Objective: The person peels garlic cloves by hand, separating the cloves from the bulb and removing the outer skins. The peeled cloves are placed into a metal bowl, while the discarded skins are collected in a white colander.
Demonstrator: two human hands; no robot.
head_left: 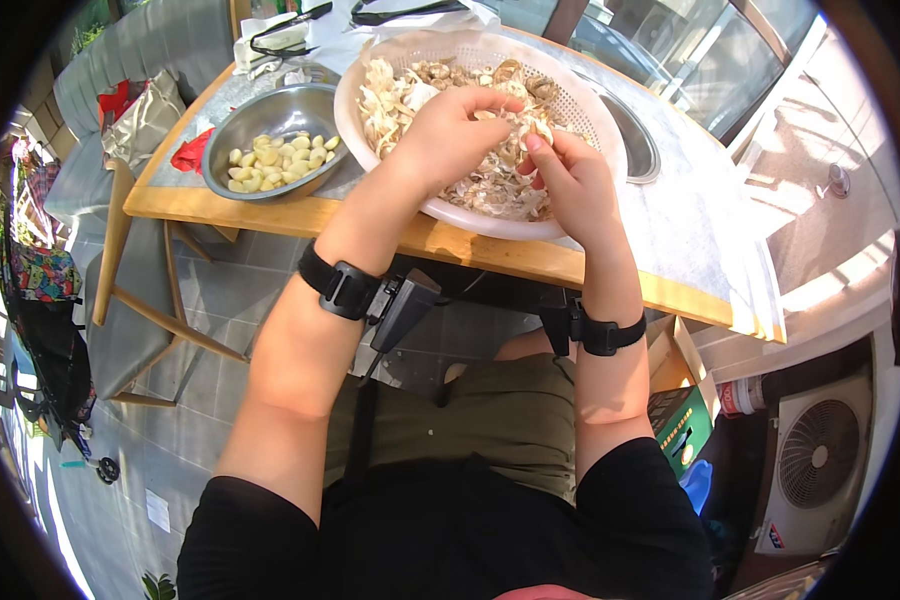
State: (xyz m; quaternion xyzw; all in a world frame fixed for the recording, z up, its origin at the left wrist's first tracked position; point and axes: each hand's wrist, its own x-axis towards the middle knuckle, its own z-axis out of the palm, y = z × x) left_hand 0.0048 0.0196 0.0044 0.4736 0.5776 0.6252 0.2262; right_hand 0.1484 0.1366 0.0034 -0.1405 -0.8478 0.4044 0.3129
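Note:
A large pale pink plastic colander (471, 220) full of garlic skins and bulbs (420, 94) stands on the table. Above its contents my right hand (579, 169) pinches a garlic clove (541, 133) between thumb and fingertips. Just left of it, my left hand (461, 131) has its thumb and index finger near each other over the skins; whether something small is between them cannot be made out. Peeled garlic cloves (281, 161) lie in a stainless steel bowl (225, 131) to the left of the colander.
Behind the colander's right side is a second metal bowl (641, 142), partly hidden. Red plastic (193, 152) lies left of the steel bowl. White bags with black handles (412, 16) are at the back. The table's wooden edge (495, 251) runs in front. A chair (131, 300) stands at left.

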